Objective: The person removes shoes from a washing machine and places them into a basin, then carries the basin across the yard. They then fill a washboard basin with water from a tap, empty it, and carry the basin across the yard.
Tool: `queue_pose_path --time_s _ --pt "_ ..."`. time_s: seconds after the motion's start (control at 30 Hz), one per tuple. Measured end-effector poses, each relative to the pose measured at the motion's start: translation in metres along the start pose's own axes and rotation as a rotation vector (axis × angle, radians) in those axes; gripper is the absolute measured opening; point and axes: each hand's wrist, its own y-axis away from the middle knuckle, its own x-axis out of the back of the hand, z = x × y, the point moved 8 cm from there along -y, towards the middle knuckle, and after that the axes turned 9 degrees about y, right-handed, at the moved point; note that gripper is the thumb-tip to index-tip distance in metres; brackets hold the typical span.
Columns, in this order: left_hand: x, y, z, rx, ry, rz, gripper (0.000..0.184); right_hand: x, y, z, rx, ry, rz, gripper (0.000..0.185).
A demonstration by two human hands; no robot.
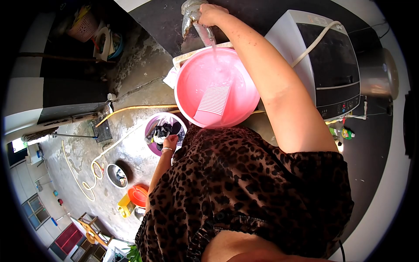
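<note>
At the top of the head view, my right hand (212,14) is closed around a tap (190,15) wrapped in greyish material. Water runs from its spout into a pink basin (185,76), where a pink ribbed washboard (214,101) leans in shallow water. Down to the left, my left hand (170,142) reaches into a purple tub (153,149). Its fingers are curled on black and white clothes (163,132) inside that tub; the exact grip is small in view.
A washing machine (327,61) stands right of the basin. Yellow hose (131,107) and pale hose (94,168) trail over the concrete floor. A metal bowl (117,175), an orange basin (138,196) and a yellow container (125,206) sit at lower left.
</note>
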Motion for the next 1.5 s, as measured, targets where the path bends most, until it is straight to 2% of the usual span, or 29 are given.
queue_pose_path --time_s 1.5 --pt "-0.009 -0.002 0.011 -0.066 -0.018 -0.032 0.022 0.001 -0.001 0.002 0.0 -0.013 0.009 0.039"
